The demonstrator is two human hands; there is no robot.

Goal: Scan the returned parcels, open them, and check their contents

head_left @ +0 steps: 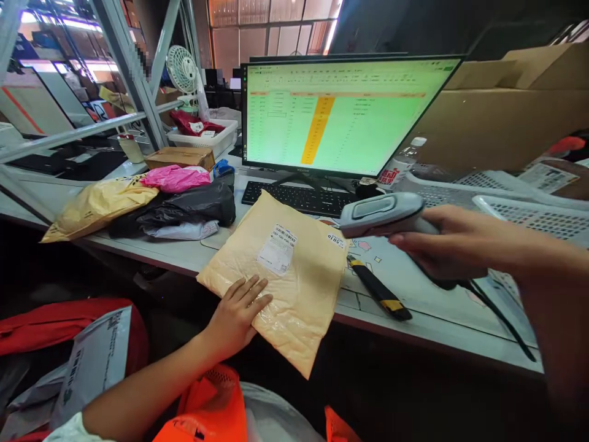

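Observation:
A pale yellow mailing bag (304, 294) with a white printed label (277, 248) lies at a slant over the desk's front edge, its near corner hanging free. My left hand (242, 313) grips its near left edge, fingers spread over the top; the thumb is mostly hidden. Above the desk to the right, my right hand (453, 242) is closed around the handle of a grey barcode scanner (384, 212). The scanner's head points left, over the bag's right corner. A cable (501, 319) hangs below the hand. On the desk between bag and scanner lies a black-and-yellow utility knife (380, 288).
Behind the bag stand a keyboard (301, 196) and a lit monitor (331, 116). Several wrapped parcels (184, 202) are piled at left beside a cardboard box (179, 158). White baskets (534, 215) and a bottle (405, 162) stand right. Bags (92, 362) lie low at left.

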